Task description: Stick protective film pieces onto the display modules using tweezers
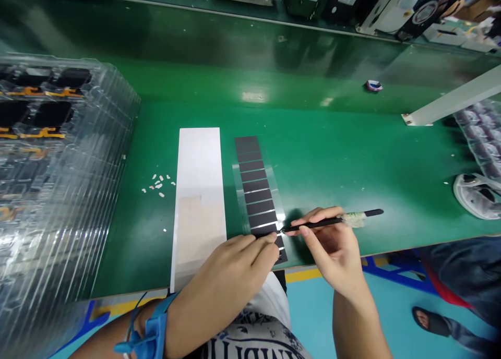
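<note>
A clear backing strip (237,192) carrying a row of black rectangular stickers (258,195) lies on the green bench, slanting toward me. My left hand (238,262), with a blue wrist strap (156,325), rests over the strip's near end, fingers bent and pressed together on it. What lies under those fingertips is hidden. In my right hand (332,244) are slim black tweezers (317,224), wrapped with pale tape near the back end. Their tip touches the strip's right edge, close to my left fingertips. Left of the strip lies a long white board (199,166) with a beige patch.
Small white scraps (158,186) are scattered left of the board. Stacked clear trays (113,124) with black-and-orange parts stand at far left. A white post (450,98), a white round roll (477,197) and another tray (483,134) are on the right. A person's sandaled foot (430,320) shows below.
</note>
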A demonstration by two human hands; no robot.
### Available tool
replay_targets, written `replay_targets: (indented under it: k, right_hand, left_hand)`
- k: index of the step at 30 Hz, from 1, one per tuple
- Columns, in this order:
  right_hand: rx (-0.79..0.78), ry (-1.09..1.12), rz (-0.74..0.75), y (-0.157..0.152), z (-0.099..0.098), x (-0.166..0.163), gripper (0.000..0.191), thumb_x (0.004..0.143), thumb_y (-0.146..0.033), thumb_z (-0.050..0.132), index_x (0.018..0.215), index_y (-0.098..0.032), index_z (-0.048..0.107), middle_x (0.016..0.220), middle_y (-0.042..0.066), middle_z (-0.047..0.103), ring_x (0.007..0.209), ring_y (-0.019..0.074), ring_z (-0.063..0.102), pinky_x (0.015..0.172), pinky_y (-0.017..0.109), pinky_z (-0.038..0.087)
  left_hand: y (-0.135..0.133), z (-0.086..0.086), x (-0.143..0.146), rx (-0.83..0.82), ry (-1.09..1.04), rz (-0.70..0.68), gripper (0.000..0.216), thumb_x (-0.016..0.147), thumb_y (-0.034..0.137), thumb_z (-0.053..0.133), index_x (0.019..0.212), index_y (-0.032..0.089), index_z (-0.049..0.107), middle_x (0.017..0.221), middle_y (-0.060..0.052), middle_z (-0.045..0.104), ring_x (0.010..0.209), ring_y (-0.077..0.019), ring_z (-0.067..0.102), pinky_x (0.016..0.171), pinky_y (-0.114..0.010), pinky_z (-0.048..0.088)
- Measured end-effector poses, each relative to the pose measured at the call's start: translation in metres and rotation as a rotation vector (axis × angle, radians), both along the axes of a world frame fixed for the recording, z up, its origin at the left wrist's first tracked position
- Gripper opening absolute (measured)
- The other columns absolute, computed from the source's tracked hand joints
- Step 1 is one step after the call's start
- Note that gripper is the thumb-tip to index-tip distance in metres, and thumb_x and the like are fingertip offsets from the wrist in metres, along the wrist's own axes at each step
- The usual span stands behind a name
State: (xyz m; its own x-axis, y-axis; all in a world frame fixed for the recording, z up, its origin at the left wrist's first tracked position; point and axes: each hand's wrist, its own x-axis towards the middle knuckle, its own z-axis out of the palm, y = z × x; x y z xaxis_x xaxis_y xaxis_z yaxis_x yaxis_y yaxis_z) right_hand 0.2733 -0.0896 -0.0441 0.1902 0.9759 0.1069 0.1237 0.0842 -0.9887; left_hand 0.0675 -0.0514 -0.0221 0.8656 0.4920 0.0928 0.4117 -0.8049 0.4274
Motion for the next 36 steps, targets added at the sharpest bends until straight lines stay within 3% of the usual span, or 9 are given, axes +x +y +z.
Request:
replay_targets:
  k: [11, 16, 19, 23, 25, 27, 32, 36]
  right_hand:
    - [-0.019, -0.05, -0.024, -0.001, 0.0, -0.002, 0.013, 0.09, -0.011, 0.061, 0.097, -0.02, 0.054, 0.096, 0.003, 0.061, 0.078, 0.0153, 0.072, 0.071, 0.029, 0.063]
    - [0.018, 0.026, -0.074, 0.004, 0.004, -0.002, 0.012, 0.09, -0.014, 0.061, 0.095, -0.02, 0.052, 0.086, 0.001, 0.064, 0.071, 0.0138, 0.071, 0.068, 0.029, 0.061]
    - [0.093, 0.124, -0.177, 0.006, 0.006, 0.001, 0.014, 0.089, -0.013, 0.063, 0.095, -0.021, 0.052, 0.083, 0.0, 0.066, 0.065, 0.0127, 0.07, 0.065, 0.028, 0.06]
    - [0.191, 0.243, -0.265, 0.005, 0.011, -0.004, 0.017, 0.089, -0.009, 0.061, 0.097, -0.022, 0.052, 0.084, 0.001, 0.066, 0.066, 0.0145, 0.07, 0.061, 0.03, 0.061]
    - [0.224, 0.284, -0.27, 0.003, 0.017, -0.014, 0.018, 0.089, -0.008, 0.059, 0.098, -0.023, 0.052, 0.082, 0.0, 0.065, 0.07, 0.0155, 0.07, 0.063, 0.033, 0.063]
    - [0.262, 0.296, -0.278, 0.001, 0.024, -0.029, 0.019, 0.09, -0.008, 0.058, 0.099, -0.024, 0.051, 0.081, 0.0, 0.063, 0.074, 0.0158, 0.07, 0.066, 0.035, 0.065]
    - [0.339, 0.194, -0.303, 0.003, 0.034, -0.061, 0.025, 0.088, -0.004, 0.056, 0.1, -0.025, 0.05, 0.083, 0.0, 0.064, 0.082, 0.0168, 0.071, 0.072, 0.037, 0.066]
    - [0.34, 0.136, -0.325, 0.005, 0.034, -0.071, 0.026, 0.087, -0.002, 0.054, 0.1, -0.024, 0.05, 0.084, 0.001, 0.066, 0.087, 0.0175, 0.071, 0.074, 0.035, 0.066]
  left_hand:
    - [0.003, 0.008, 0.005, 0.064, -0.001, -0.065, 0.023, 0.09, 0.001, 0.042, 0.108, 0.007, 0.056, 0.123, -0.019, 0.063, 0.089, -0.0294, 0.066, 0.071, -0.044, 0.058]
    - [0.001, 0.008, 0.008, 0.104, -0.001, -0.068, 0.026, 0.089, -0.001, 0.038, 0.105, 0.007, 0.057, 0.123, -0.02, 0.063, 0.088, -0.03, 0.066, 0.068, -0.043, 0.057]
    - [0.005, 0.004, 0.008, -0.043, -0.087, 0.024, 0.02, 0.093, 0.005, 0.043, 0.106, 0.011, 0.058, 0.114, -0.015, 0.067, 0.092, -0.0276, 0.067, 0.073, -0.039, 0.056]
    - [0.014, 0.005, 0.008, -0.385, -0.315, 0.352, 0.011, 0.092, 0.016, 0.059, 0.101, 0.021, 0.063, 0.082, 0.001, 0.069, 0.064, -0.0134, 0.062, 0.059, -0.023, 0.049]
    - [0.018, 0.008, 0.008, -0.468, -0.386, 0.42, 0.012, 0.089, 0.016, 0.065, 0.099, 0.023, 0.068, 0.073, 0.004, 0.066, 0.055, -0.0103, 0.056, 0.052, -0.021, 0.044]
    - [0.019, 0.01, 0.008, -0.514, -0.429, 0.418, 0.012, 0.09, 0.019, 0.064, 0.1, 0.023, 0.07, 0.075, 0.002, 0.068, 0.056, -0.0107, 0.056, 0.053, -0.021, 0.044]
    - [0.017, 0.006, 0.005, -0.542, -0.498, 0.363, 0.021, 0.097, 0.021, 0.054, 0.115, 0.023, 0.065, 0.1, -0.002, 0.071, 0.09, -0.0157, 0.066, 0.077, -0.024, 0.05]
    - [0.015, 0.002, 0.003, -0.522, -0.456, 0.356, 0.037, 0.101, 0.023, 0.045, 0.138, 0.026, 0.049, 0.1, -0.003, 0.064, 0.084, -0.0147, 0.062, 0.073, -0.026, 0.049]
